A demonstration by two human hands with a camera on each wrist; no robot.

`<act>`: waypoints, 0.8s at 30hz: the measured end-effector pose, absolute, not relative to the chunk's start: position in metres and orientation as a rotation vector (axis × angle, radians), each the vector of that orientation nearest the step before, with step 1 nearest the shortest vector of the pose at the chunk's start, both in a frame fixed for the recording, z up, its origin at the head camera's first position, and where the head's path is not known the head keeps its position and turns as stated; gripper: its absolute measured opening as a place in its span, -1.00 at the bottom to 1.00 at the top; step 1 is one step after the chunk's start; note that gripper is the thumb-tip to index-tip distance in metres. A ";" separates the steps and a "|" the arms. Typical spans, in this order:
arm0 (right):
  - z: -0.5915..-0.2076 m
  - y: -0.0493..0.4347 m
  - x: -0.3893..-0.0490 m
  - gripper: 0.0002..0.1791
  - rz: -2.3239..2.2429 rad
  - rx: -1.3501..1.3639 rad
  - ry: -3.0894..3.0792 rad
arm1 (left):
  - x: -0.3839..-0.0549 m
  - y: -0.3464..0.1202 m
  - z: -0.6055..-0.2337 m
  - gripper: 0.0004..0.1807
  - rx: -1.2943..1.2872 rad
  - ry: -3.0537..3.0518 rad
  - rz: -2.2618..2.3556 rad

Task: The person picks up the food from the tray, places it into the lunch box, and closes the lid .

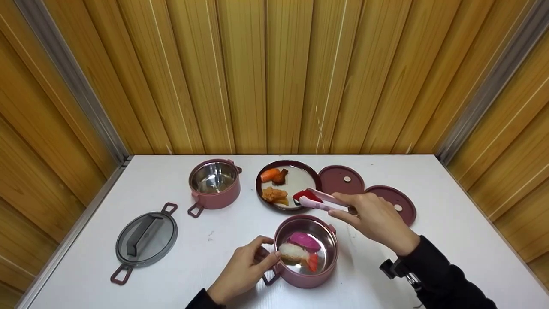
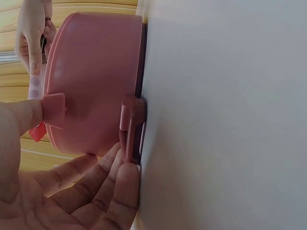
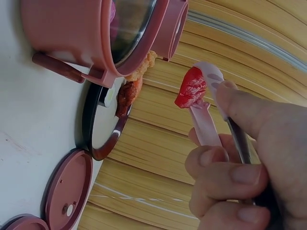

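Note:
My right hand (image 1: 373,216) grips a pair of pale pink tongs (image 3: 206,124) with dark handles. Between the tong tips is a glossy red food piece (image 3: 192,87), held in the air near the plate's front right edge. My left hand (image 1: 246,266) holds the near pink pot (image 1: 306,281) at its left side, thumb at the rim tab and fingers against the wall and handle (image 2: 132,129). Inside that pot lie a magenta food piece (image 1: 304,241) and a shrimp sushi (image 1: 294,252) with a red tail.
A dark-rimmed plate (image 1: 300,176) behind the pot bears a carrot (image 1: 269,174), a drumstick (image 1: 280,177) and fried chicken (image 1: 273,194). Two maroon lids (image 1: 339,182) lie to its right. Back left stands another pot (image 1: 218,196); a grey handled lid (image 1: 158,242) lies at the left.

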State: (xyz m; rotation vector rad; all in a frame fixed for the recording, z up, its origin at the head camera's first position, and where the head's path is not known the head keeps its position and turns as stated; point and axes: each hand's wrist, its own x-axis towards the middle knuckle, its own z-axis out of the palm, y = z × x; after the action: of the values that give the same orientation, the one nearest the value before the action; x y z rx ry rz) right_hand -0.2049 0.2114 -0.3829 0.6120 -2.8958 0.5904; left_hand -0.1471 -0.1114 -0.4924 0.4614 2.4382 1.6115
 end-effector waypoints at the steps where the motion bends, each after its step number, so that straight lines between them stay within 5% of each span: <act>1: -0.383 0.212 -0.204 -0.42 0.588 0.618 -2.896 | -0.147 -0.111 -0.492 -0.53 0.460 2.437 1.612; 24: -0.383 0.220 -0.192 -0.42 0.616 0.696 -2.934 | -0.148 -0.112 -0.493 -0.54 0.450 2.416 1.609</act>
State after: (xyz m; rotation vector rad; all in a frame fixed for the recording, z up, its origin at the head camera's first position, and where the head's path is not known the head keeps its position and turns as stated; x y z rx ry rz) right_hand -0.1924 0.2198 -0.3832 0.6961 -2.9343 0.6162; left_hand -0.1479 -0.1120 -0.4928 0.4497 2.4159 1.6088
